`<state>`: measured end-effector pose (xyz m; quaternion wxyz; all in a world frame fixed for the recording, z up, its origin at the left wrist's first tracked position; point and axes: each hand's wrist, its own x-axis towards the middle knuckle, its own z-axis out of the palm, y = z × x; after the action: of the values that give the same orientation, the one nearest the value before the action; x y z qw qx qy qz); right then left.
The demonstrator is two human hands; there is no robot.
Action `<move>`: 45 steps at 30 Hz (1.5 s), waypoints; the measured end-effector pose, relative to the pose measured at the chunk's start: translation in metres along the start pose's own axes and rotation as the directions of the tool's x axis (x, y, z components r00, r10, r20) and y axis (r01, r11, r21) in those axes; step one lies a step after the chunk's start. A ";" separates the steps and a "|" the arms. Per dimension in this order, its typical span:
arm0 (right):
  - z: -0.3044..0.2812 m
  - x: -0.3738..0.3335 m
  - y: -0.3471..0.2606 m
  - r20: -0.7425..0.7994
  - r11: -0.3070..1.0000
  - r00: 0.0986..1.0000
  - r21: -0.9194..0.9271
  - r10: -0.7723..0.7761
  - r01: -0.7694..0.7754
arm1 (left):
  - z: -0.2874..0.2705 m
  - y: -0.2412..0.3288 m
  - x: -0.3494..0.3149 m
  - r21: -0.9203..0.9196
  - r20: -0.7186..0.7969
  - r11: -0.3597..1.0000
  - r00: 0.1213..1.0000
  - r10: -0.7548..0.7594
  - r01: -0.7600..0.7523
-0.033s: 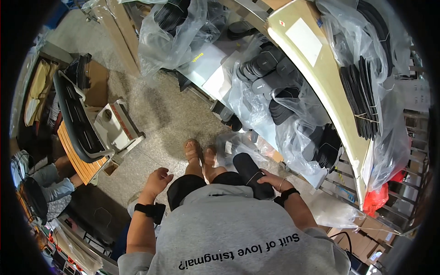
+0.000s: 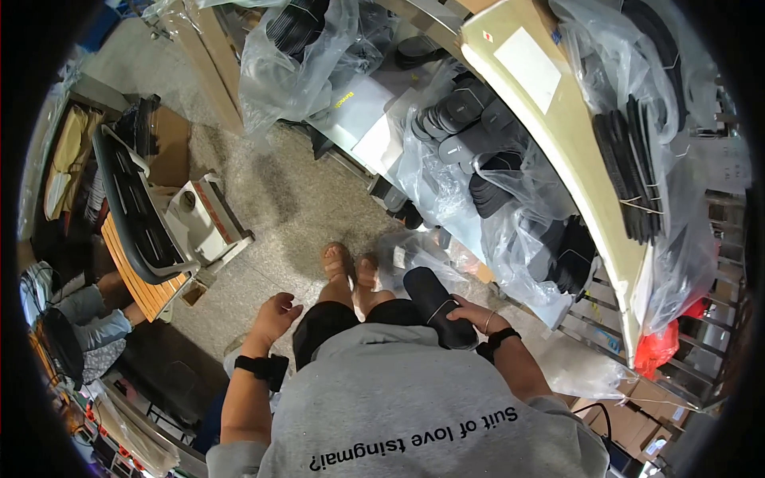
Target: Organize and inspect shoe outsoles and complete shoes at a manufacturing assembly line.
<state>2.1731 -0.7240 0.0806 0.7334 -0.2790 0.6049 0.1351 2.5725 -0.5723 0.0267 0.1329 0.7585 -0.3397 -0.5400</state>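
My right hand (image 2: 476,314) grips the near end of a bundle of black shoe insoles (image 2: 430,295), tied round its middle with a thin light band. The bundle lies tilted beside my right thigh, its far end pointing away and to the left. My fingers wrap over its right side; the thumb's hold is partly hidden. At my left side, my left hand (image 2: 276,317) hangs free with loosely bent fingers apart and nothing in them. More black insoles (image 2: 462,147) lie in clear plastic bags on the table to the right.
A raised cream board (image 2: 550,151) curves along the right, with a banded insole stack (image 2: 625,175) beyond it. At left stands a wooden-slatted chair (image 2: 135,259) near a white machine (image 2: 203,219). Another person's legs (image 2: 96,311) show at far left. Clear plastic (image 2: 414,255) lies by my feet.
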 end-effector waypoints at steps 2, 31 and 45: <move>-0.006 0.017 0.008 0.015 0.999 1.000 -0.019 -0.027 0.027 | 0.007 -0.001 0.007 0.012 -0.008 0.998 0.998 0.055 -0.055; 0.305 0.367 0.148 -0.404 0.708 0.834 0.455 -0.376 0.540 | 0.025 -0.209 0.128 0.785 0.551 0.544 0.735 -0.396 -0.296; 0.160 0.334 0.077 -0.521 0.504 0.784 0.604 -0.336 0.617 | 0.036 -0.239 0.121 0.800 0.541 0.478 0.782 -0.310 -0.364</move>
<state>2.3391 -0.6168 -0.2415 0.6728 -0.1279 0.6171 -0.3875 2.6511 -0.4712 -0.2111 -0.3850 0.4862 -0.6020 -0.5030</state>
